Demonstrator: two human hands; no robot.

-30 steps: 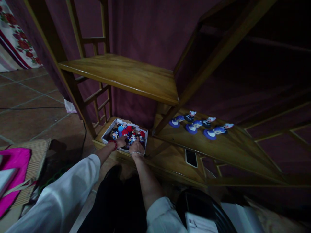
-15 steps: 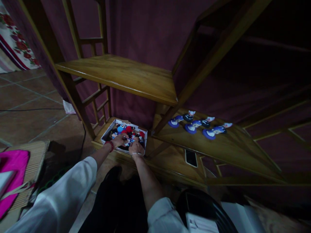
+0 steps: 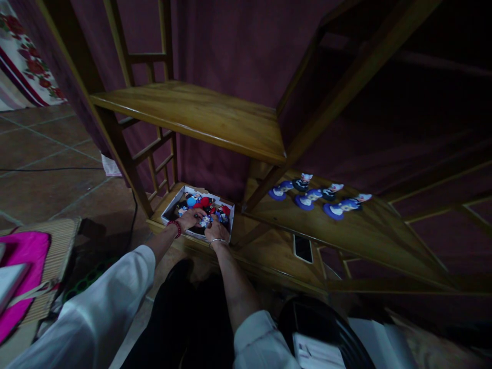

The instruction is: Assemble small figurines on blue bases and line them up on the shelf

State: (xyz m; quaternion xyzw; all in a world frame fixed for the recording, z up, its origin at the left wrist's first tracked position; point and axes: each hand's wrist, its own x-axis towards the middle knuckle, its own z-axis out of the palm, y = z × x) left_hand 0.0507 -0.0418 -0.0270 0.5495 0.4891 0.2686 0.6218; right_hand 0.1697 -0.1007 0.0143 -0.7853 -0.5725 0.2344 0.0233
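A shallow white cardboard box (image 3: 171, 206) sits on the low wooden shelf, holding several small figurines in blue, red and black. Both of my hands reach into its front part. My left hand (image 3: 187, 219), with a red bead bracelet at the wrist, has its fingers closed at the left side of a small blue-and-white figurine (image 3: 206, 221). From the right, my right hand (image 3: 216, 231), wearing a silver bangle, closes on the same figurine. My fingers partly cover it. Red figurines (image 3: 203, 203) lie just behind my fingertips.
Several purple-and-white figurines (image 3: 308, 199) stand on the shelf to the right. A phone (image 3: 303, 249) lies on the lower board. Overhead juts a wooden shelf (image 3: 192, 115). A black stool (image 3: 319, 328) with a white box is at lower right; a pink cloth (image 3: 33, 259) lies left.
The view has shifted slightly. My hands stay in the box around the blue-and-white figurine, with only small finger movements.
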